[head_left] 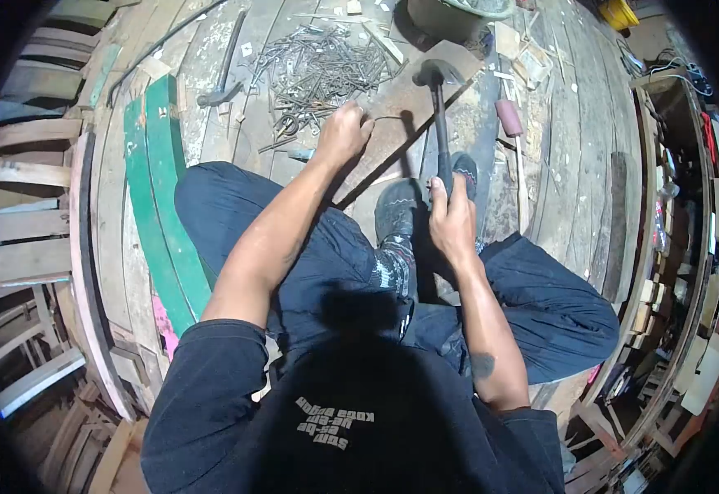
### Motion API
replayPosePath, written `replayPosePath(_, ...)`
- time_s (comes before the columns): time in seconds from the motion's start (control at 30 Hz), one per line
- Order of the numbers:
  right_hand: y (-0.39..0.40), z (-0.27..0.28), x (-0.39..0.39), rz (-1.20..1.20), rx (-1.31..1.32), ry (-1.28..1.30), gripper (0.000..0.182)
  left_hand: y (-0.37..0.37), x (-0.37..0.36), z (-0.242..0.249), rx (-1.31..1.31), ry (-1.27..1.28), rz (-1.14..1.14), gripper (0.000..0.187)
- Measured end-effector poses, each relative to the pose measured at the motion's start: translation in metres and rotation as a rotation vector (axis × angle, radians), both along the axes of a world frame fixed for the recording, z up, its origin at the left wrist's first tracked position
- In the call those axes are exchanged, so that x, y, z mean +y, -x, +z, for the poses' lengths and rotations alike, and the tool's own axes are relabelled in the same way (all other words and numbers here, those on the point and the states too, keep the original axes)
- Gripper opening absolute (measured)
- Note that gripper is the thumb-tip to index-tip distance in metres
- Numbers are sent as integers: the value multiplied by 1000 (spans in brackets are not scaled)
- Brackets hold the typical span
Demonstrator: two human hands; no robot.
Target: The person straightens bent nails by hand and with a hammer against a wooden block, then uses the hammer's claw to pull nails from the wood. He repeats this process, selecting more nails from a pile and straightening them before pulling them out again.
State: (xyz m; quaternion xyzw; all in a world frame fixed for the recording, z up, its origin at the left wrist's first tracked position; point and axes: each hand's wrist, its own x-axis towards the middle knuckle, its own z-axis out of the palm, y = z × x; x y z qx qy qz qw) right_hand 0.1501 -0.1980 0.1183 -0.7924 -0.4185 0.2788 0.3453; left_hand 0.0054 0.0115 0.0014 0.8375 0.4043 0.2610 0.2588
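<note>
My right hand (452,216) is wrapped round the dark handle of a claw hammer (441,123). The hammer stands raised, its head above a brown board (415,89) on the floor. To the left, my left hand (345,133) is closed in a pinch over the near side of that board. A thin dark nail (388,118) sticks out from its fingers toward the right; the part inside the grip is hidden. Just beyond this hand lies a heap of loose nails (326,72), many of them bent.
A grey bucket (458,20) stands at the far side. On the left are a second hammer (226,70) and a green plank (158,206). A pink-headed mallet (509,119) lies to the right. Stacked wood (42,177) and a cluttered shelf (664,247) flank the plank floor.
</note>
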Motion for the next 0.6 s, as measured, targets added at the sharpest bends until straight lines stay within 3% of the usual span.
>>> replayPosePath(0.2,-10,-7,-5,-76,45,59,33,-4,6,0,13,-36,3,22)
replayPosePath(0.33,-12,-6,-1,-120,36,57,37,-5,3,2,-47,-245,-2,22)
replayPosePath(0.53,-16,-21,-4,-134,52,-21,39,-10,-6,11,204,-285,-68,21)
replayPosePath(0.6,-17,-30,-5,-160,96,-2,40,-7,-7,6,165,-318,-85,20)
